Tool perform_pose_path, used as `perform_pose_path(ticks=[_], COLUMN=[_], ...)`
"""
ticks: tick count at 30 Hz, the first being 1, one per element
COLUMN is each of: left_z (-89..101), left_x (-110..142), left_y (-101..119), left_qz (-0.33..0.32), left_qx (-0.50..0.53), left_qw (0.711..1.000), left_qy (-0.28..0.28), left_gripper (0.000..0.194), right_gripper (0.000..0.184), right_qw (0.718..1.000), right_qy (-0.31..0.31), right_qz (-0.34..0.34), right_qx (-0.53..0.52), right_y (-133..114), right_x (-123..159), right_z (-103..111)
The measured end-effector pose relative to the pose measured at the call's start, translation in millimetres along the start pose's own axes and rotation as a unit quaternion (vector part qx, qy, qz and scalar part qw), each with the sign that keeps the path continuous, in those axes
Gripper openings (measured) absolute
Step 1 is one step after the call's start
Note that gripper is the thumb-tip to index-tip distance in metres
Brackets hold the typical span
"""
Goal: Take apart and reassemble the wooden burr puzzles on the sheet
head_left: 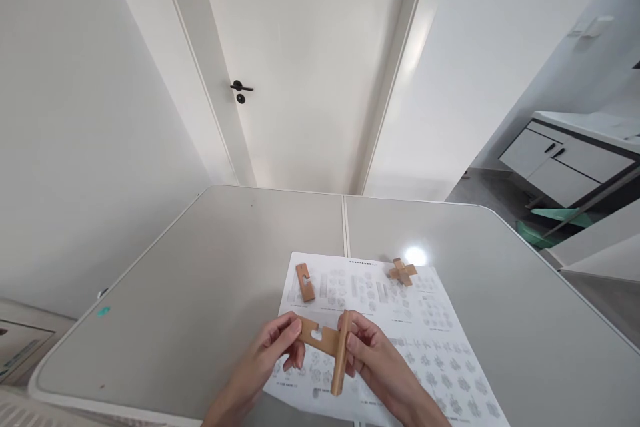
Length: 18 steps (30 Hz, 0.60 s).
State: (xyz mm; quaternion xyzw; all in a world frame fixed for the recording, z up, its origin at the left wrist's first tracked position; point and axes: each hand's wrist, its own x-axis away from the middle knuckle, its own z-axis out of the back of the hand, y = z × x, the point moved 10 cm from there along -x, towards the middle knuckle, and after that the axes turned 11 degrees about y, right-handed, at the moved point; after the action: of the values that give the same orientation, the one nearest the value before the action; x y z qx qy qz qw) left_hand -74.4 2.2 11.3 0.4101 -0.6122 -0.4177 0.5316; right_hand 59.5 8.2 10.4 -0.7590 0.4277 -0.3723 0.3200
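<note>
My left hand (280, 347) pinches the left end of a notched wooden puzzle bar (316, 335) that lies crosswise. My right hand (367, 350) grips a second, longer wooden bar (341, 360), which stands across the first bar's right end so the two form a T. Both are held just above a printed instruction sheet (425, 327) on the grey table (200, 293). A single notched wooden piece (305, 281) lies on the sheet's far left. A small assembled wooden cross (402, 271) rests at the sheet's far edge.
The table has a seam (344, 223) down its middle and rounded edges. Behind it stands a white door with a black handle (241, 87). Grey cabinets (565, 163) are at the right. A small teal mark (103, 311) sits near the table's left edge.
</note>
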Motion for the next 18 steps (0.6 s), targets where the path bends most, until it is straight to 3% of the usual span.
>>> perform_pose_path(ticks=[2,4,7,9,11,13,15,18], left_z=[1.3,12.7,53.1,78.1,90.6,93.9,92.3,86.6], left_x=[1,-1,-8,-12,-19,-29,-41,-62], left_y=[1,3,6,9,14,18,22,27], left_qz=[0.001,-0.004,-0.033,-0.060,-0.085,-0.105,-0.119,-0.130], left_qx=[0.007,0.017,0.008,-0.068,-0.195,-0.306,-0.367,-0.421], left_qw=[1.000,1.000,0.989,0.974,0.949,0.916,0.893,0.874], left_qy=[-0.008,0.021,0.142,0.208,0.232,0.236,0.230,0.206], left_gripper=[0.044,0.045,0.048,0.047,0.047,0.049,0.049,0.044], right_gripper=[0.048,0.053,0.057,0.049,0.039,0.041,0.045,0.033], right_qw=[1.000,0.999,0.995,0.982,0.954,0.912,0.843,0.806], right_qy=[-0.007,-0.010,-0.008,0.015,0.067,0.089,0.096,0.105], right_qz=[0.001,0.015,0.063,0.097,0.104,0.123,0.149,0.151], right_qx=[0.017,0.038,0.081,0.161,0.274,0.380,0.508,0.563], right_y=[0,-4,-25,-43,-55,-63,-62,-49], right_x=[0,0,3,1,-10,-29,-55,-94], right_z=[-3,0,14,25,37,39,34,31])
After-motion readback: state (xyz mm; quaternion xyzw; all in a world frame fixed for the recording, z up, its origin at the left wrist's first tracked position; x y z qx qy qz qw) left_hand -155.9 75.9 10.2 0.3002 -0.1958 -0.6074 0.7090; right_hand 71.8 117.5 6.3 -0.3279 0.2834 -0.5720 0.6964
